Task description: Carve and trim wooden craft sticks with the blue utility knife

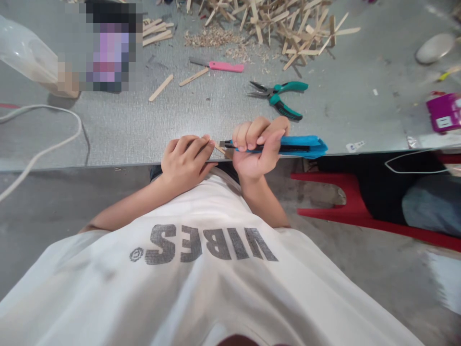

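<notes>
My right hand is closed around a blue utility knife at the near edge of the grey table; the knife's dark tip points left. My left hand is closed, pinching a small wooden stick piece against the table edge, right at the knife's tip. Most of the stick is hidden under my fingers. Both hands sit close together just above my white shirt.
Green-handled pliers lie behind my right hand. A pink-handled knife, loose sticks, shavings and a pile of wooden sticks lie farther back. A white cable runs at left, a purple box at right, a red chair below.
</notes>
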Motion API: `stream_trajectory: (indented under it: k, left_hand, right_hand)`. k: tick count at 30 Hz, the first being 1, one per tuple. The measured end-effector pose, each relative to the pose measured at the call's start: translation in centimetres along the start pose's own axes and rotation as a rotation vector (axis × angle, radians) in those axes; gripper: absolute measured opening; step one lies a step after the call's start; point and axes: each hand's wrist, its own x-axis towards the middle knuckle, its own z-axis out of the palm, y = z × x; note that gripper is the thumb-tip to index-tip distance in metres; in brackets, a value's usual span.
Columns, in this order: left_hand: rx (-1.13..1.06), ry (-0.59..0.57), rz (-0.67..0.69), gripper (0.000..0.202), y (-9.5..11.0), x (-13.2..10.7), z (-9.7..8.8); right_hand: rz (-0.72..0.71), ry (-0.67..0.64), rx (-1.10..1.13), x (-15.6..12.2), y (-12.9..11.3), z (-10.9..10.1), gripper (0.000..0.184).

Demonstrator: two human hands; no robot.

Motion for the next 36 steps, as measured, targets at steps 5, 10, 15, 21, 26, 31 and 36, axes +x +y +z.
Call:
stream_trajectory:
  k: [5, 10, 15, 21, 26, 31, 36]
  left_hand:
    - [0.007, 0.0, -0.01, 0.058, 0.05, 0.05, 0.03]
    - [0.0, -0.011, -0.01, 0.058, 0.06, 0.13, -0.02]
    - [0.029, 0.01, 0.006, 0.057, -0.03, 0.11, 0.1]
    - [0.04, 0.016, 0.014, 0.057, -0.02, 0.01, 0.14]
    - [-0.004, 0.007, -0.005, 0.057, 0.04, 0.04, 0.16]
    - [0.082, 0.093, 0.053, 0.055, -0.02, 0.08, 0.32]
    - [0.097, 0.105, 0.07, 0.056, -0.03, 0.07, 0.38]
  right_hand:
    - [0.002, -0.006, 0.003, 0.08, -0.03, -0.06, 0.074]
    - [-0.03, -0.057, 0.073, 0.09, -0.18, 0.04, 0.067]
    - [-0.033, -0.014, 0.051, -0.07, -0.13, 0.15, 0.069]
    - [-0.015, 0.04, -0.049, -0.05, 0.01, 0.03, 0.074]
    - [-0.064, -0.041, 0.078, -0.06, 0.04, -0.01, 0.061]
    - [-0.067, -0.052, 0.077, -0.07, 0.22, -0.18, 0.064]
    - [-0.086, -0.083, 0.113, 0.06, 0.26, -0.25, 0.06]
